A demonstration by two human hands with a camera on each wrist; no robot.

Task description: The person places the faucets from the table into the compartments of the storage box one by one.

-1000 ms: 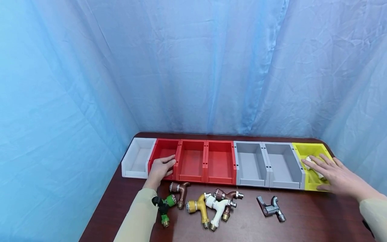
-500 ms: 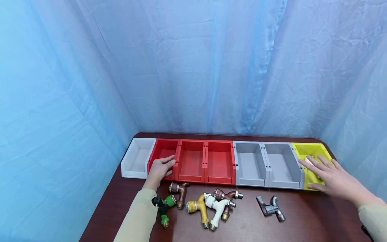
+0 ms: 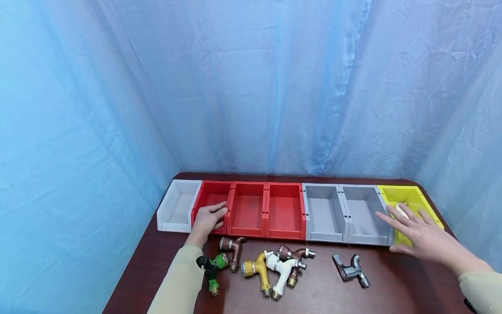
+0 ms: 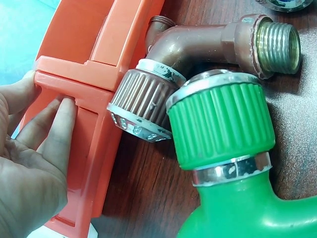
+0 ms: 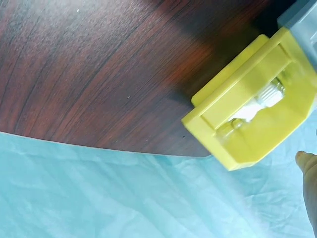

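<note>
My left hand (image 3: 207, 223) grips the wall of a red bin (image 3: 218, 187) at the left of the row. In the left wrist view, its thumb lies at the rim and its fingers (image 4: 62, 129) reach inside the bin. At the far right, my right hand (image 3: 425, 240) hovers with spread fingers over the yellow bin (image 3: 398, 190), holding nothing. Inside that bin lies a white faucet (image 5: 255, 106), mostly covered by the hand in the head view. Near my left hand are a brown faucet (image 3: 235, 250) and a green and black faucet (image 3: 213, 270).
Other bins in the row are white (image 3: 166, 225), red (image 3: 248, 231) and grey (image 3: 325, 237). In front lie a yellow faucet (image 3: 262, 270), a white faucet (image 3: 285, 272), another brown faucet (image 3: 300, 253) and a chrome faucet (image 3: 351, 271). Blue curtains (image 3: 251, 87) hang behind the table.
My right hand has moved left over the yellow bin, its fingertips now reaching the neighbouring grey bin's edge. My left hand stays in place.
</note>
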